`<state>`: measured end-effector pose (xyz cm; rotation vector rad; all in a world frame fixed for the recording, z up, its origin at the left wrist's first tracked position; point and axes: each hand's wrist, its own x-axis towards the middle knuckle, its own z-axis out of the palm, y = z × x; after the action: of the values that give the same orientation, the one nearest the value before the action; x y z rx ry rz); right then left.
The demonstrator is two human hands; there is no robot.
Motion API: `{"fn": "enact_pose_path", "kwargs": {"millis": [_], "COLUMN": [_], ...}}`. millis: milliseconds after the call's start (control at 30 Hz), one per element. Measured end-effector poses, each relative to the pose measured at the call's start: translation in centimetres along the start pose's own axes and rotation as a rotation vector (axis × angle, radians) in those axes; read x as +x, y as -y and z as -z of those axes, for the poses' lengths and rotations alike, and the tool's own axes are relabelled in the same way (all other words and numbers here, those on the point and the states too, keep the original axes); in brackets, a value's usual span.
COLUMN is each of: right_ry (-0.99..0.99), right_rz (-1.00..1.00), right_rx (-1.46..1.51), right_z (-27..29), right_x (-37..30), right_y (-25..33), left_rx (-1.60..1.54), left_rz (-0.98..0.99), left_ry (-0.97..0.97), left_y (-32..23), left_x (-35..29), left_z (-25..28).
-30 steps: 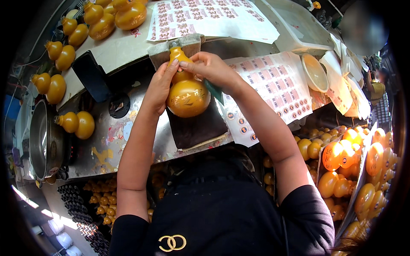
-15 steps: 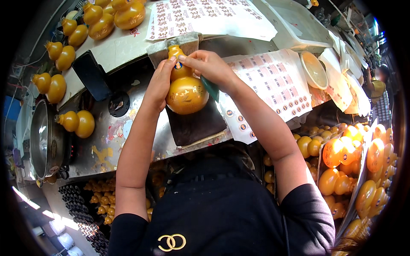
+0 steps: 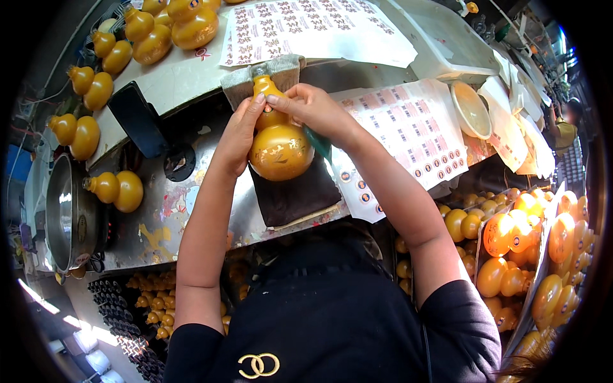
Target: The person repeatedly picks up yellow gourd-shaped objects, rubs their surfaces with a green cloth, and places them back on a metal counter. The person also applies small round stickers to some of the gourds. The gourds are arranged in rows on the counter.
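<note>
A yellow gourd-shaped bottle (image 3: 281, 152) with gold-toned decoration lies with its clear neck on a folded grey cloth (image 3: 285, 64) and its round base over a dark pad (image 3: 293, 198). From the left side my left hand (image 3: 242, 131) closes round the upper bulb, thumb pressing on it. My right hand (image 3: 317, 110) grips the other side, its thumb and fingers meeting my left thumb at a small round dark sticker (image 3: 268, 108), which the thumbs partly cover. Tucked under the right palm is a green flat piece (image 3: 319, 144), mostly hidden.
Sticker sheets (image 3: 408, 137) lie to the right beside a round bowl (image 3: 471, 110); a printed sheet (image 3: 313, 29) lies beyond. At left are a phone on a stand (image 3: 137, 118), a metal pan (image 3: 60, 210) and a loose gourd bottle (image 3: 118, 190). More gourds (image 3: 504, 236) fill crates at lower right.
Both hands stay on the gourd bottle, and the thumbs have shifted slightly over the sticker, covering more of it. The whole view has moved a little, so everything sits slightly lower.
</note>
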<state>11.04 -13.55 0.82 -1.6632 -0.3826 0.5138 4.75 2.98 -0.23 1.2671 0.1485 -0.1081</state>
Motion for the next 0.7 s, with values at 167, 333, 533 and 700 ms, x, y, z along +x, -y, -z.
{"fn": "enact_pose_path", "kwargs": {"millis": [167,333,533,700], "right_ry": [0.053,0.073,0.059,0.136], "right_rz": [-0.01,0.026,-0.037,-0.056], "right_rx": [0.039,0.101,-0.275,-0.303], "right_z": [0.3,0.5,0.6,1.1], "right_x": [0.3,0.3,1.1,2.4], "right_y": [0.0,-0.2,1.1,1.2], "left_rx": [0.012,-0.033,-0.196,-0.019], "left_rz": [-0.04,-0.038,-0.05,-0.087], "left_ry": [-0.005,0.017,0.109,0.101], "left_y": [0.3,0.9,1.3,1.0], "left_x": [-0.2,-0.1,-0.6,-0.9], "left_z": [0.0,0.5,0.7,0.6]}}
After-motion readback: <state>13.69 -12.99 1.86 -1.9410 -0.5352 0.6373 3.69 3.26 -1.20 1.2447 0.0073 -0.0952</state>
